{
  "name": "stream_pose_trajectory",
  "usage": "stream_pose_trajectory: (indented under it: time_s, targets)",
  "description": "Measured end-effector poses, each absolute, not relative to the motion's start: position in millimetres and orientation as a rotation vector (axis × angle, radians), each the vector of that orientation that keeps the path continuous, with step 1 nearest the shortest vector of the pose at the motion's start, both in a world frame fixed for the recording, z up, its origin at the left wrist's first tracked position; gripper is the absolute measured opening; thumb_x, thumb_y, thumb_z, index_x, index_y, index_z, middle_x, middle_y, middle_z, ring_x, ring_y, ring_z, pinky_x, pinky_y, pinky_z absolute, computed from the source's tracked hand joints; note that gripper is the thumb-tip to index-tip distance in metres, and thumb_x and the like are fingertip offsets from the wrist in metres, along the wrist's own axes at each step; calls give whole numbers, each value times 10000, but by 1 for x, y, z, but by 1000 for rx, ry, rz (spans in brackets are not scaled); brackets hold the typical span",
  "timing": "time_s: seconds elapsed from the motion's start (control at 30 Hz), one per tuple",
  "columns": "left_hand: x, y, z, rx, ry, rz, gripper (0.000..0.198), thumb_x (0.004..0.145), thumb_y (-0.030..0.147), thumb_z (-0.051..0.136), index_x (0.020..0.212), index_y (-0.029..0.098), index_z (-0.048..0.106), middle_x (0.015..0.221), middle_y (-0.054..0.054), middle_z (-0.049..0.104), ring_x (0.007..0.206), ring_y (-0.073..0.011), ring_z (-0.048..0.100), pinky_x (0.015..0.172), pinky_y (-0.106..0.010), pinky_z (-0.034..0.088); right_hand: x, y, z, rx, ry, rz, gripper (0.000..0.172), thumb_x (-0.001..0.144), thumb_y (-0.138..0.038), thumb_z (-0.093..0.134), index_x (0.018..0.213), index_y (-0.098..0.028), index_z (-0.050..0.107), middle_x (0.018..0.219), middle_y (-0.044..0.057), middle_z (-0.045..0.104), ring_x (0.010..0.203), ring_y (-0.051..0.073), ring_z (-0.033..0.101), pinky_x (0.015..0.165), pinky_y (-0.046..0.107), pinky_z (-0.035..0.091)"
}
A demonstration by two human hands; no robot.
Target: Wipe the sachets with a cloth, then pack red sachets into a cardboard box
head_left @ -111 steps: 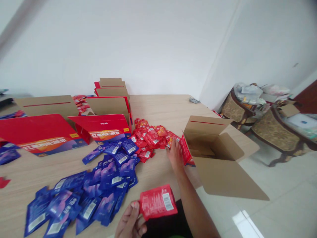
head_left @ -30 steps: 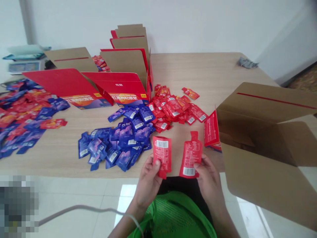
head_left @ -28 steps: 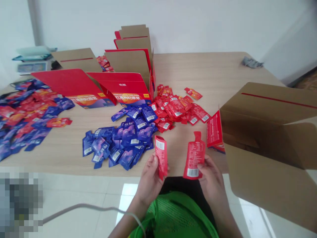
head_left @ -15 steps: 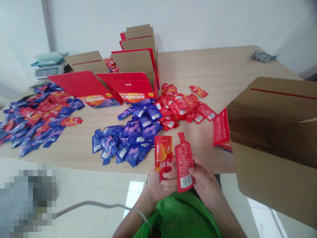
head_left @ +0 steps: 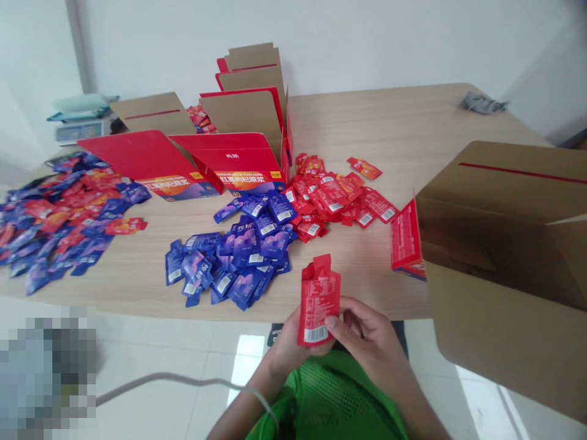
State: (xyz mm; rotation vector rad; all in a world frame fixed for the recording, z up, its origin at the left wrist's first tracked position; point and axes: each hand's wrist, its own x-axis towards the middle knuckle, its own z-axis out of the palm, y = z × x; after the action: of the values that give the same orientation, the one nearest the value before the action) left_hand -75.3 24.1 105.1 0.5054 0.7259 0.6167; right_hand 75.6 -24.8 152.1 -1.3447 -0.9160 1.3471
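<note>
A red pouch, its barcode side toward me, is held upright before my body at the table's front edge. My right hand is closed on it, thumb on its front face. My left hand is closed at the other side, on a second red pouch that is mostly covered by the first. Most of the left fingers are hidden. Just beyond, a pile of blue pouches lies on the left and a pile of red pouches on the right.
Open red cartons stand at the back of the table. On the far left spreads a mixed heap of pouches. A large open carton is at right. A grey cloth lies far right; a grey cable crosses below left.
The two red pouches, side by side before, are now one over the other. My right hand has moved left with its pouch, covering most of the left hand's pouch.
</note>
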Motion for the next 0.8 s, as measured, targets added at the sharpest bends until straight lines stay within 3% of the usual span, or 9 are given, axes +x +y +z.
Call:
stream_pose_trajectory:
  time_s: [0.17,0.37,0.53,0.67,0.8]
  targets:
    - [-78,25,105,712,732,616,278,798,311,855,629,176,681,574,-18,606,582,-162,561,553,-265,426,78,-25,155,-1363,-900,1280,305,910,-461,749,1138,-258,731,905,23,758,640,169,654,636,313,521]
    - [-83,28,113,809,795,703,72,851,196,777,779,193,778,776,-49,738,802,-241,645,712,-302,499,81,-28,147,-1453,-975,1180,333,920,-450,749,1199,-277,688,987,27,751,737,170,632,693,303,499]
    - [-84,32,128,891,966,794,103,834,137,786,842,236,817,876,-39,763,966,-258,650,908,-299,484,84,-29,146,-1424,-1031,1161,295,951,-434,712,1196,-275,672,1003,24,724,827,183,626,743,310,474]
    - [-80,29,132,810,897,821,73,861,197,783,794,219,801,780,-16,738,783,-213,639,792,-296,499,88,-32,146,-1411,-1096,1130,248,962,-402,698,1182,-288,678,1062,31,696,988,214,618,911,344,474]
    - [-78,26,129,683,827,784,116,851,251,802,762,183,773,760,-20,734,746,-204,644,739,-297,497,95,-33,147,-1399,-1175,1064,199,976,-349,664,1168,-314,704,1093,37,677,1035,228,607,916,352,472]
